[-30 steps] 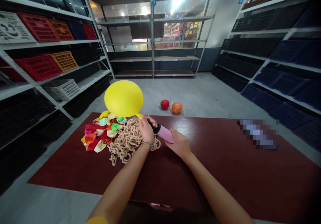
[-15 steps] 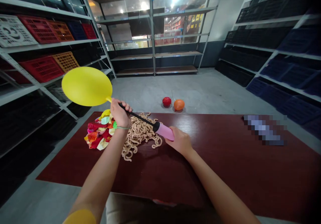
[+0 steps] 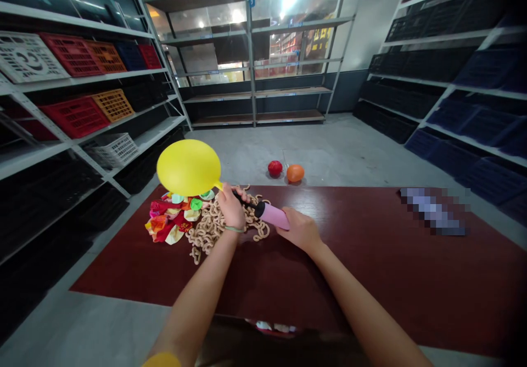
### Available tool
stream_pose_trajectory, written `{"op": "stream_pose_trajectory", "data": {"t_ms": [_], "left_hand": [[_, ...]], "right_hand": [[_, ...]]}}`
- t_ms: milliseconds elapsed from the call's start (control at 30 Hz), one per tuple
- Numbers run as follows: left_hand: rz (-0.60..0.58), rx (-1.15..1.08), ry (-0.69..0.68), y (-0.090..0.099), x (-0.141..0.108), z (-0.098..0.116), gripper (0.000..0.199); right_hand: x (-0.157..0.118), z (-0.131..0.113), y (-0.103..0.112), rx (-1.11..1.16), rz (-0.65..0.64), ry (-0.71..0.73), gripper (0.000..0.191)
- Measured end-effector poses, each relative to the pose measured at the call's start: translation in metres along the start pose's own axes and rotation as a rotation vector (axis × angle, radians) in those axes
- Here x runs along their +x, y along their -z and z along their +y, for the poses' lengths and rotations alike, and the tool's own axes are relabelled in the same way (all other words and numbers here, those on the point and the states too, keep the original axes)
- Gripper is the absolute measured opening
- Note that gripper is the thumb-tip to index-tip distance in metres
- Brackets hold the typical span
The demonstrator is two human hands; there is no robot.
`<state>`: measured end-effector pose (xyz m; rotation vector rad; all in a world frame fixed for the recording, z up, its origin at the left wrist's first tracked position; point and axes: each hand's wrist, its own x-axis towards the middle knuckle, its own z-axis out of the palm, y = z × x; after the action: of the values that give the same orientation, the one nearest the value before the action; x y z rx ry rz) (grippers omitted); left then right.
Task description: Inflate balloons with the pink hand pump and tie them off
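Observation:
A pink balloon pump (image 3: 273,215) with a black end lies between my two hands, tilted up to the left. My right hand (image 3: 302,230) is closed around its pink barrel. Around the pump's black front part and the neck of a yellow balloon (image 3: 188,168) my left hand (image 3: 233,205) is wrapped; its fingers partly hide the joint. The balloon is inflated and points away to the left. Below it lies a heap of uninflated balloons (image 3: 168,221) in several colours. Beside that, partly behind my left hand, spreads a pile of beige curled pieces (image 3: 205,230).
The dark red table (image 3: 349,279) bears a pixelated object (image 3: 432,212) at its right. Beyond the far edge, a red balloon (image 3: 275,168) and an orange balloon (image 3: 295,173) rest on the grey floor. Shelves with crates (image 3: 76,116) stand left and right; a metal rack (image 3: 252,71) is at the back.
My left hand has moved right, towards the pump's barrel, and the black rod between the hands shows much shorter. The yellow balloon has come along, right and down. My right hand stays nearly in place.

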<state>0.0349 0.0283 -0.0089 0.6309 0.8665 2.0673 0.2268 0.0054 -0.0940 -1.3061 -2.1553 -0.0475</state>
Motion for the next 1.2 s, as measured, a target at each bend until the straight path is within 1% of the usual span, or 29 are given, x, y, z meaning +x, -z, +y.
{"op": "stream_pose_trajectory", "data": {"t_ms": [133, 200, 233, 267, 333, 500, 567, 600, 667, 733, 833, 900, 967, 1000, 1067, 1133, 1200], "left_hand": [[0.049, -0.012, -0.056, 0.010, 0.033, 0.042, 0.028], [0.083, -0.024, -0.087, 0.011, 0.043, 0.053, 0.025], [0.106, -0.032, -0.096, 0.010, 0.044, 0.054, 0.024], [0.124, -0.040, -0.095, 0.007, 0.043, 0.052, 0.024], [0.131, -0.050, -0.075, 0.000, 0.033, 0.038, 0.026], [0.009, -0.053, 0.041, -0.019, -0.014, -0.017, 0.032], [-0.012, -0.060, 0.069, -0.020, -0.025, -0.029, 0.036], [-0.014, -0.066, 0.072, -0.018, -0.027, -0.031, 0.036], [-0.003, -0.073, 0.076, -0.011, -0.023, -0.024, 0.035], [0.009, -0.070, 0.080, -0.001, -0.013, -0.006, 0.032], [0.011, -0.064, 0.064, 0.012, 0.009, 0.030, 0.028], [-0.001, -0.057, 0.025, 0.015, 0.023, 0.050, 0.027], [0.004, -0.042, -0.035, 0.011, 0.033, 0.061, 0.026], [0.020, -0.038, -0.070, 0.007, 0.035, 0.061, 0.026], [0.064, -0.033, -0.126, -0.005, 0.033, 0.053, 0.026], [0.105, -0.014, -0.144, -0.019, 0.021, 0.035, 0.024], [0.121, 0.023, -0.117, -0.030, 0.001, 0.014, 0.020]], "right_hand": [[0.002, 0.003, 0.001, -0.008, -0.002, 0.010, 0.034], [0.003, 0.003, -0.001, -0.021, 0.006, 0.004, 0.034], [0.004, 0.003, -0.002, -0.034, 0.010, 0.004, 0.033], [0.004, 0.003, -0.003, -0.048, 0.014, 0.005, 0.033], [0.004, 0.003, -0.005, -0.076, 0.029, -0.001, 0.032], [0.001, 0.005, -0.004, -0.103, 0.047, -0.044, 0.036], [0.000, 0.005, -0.004, -0.112, 0.033, -0.041, 0.038], [0.000, 0.005, -0.004, -0.119, 0.022, -0.035, 0.038], [0.000, 0.004, -0.004, -0.135, -0.008, -0.013, 0.036], [0.000, 0.003, -0.004, -0.142, -0.031, 0.010, 0.035], [0.001, 0.001, -0.004, -0.120, -0.030, 0.018, 0.037], [0.002, 0.001, -0.005, -0.093, -0.021, 0.005, 0.037], [0.003, 0.001, -0.006, -0.069, -0.010, -0.011, 0.037], [0.003, 0.001, -0.007, -0.060, -0.002, -0.022, 0.037], [0.003, 0.002, -0.009, -0.041, 0.026, -0.048, 0.037], [0.002, 0.003, -0.009, -0.020, 0.060, -0.074, 0.037], [0.002, 0.005, -0.009, -0.006, 0.083, -0.092, 0.037]]}}
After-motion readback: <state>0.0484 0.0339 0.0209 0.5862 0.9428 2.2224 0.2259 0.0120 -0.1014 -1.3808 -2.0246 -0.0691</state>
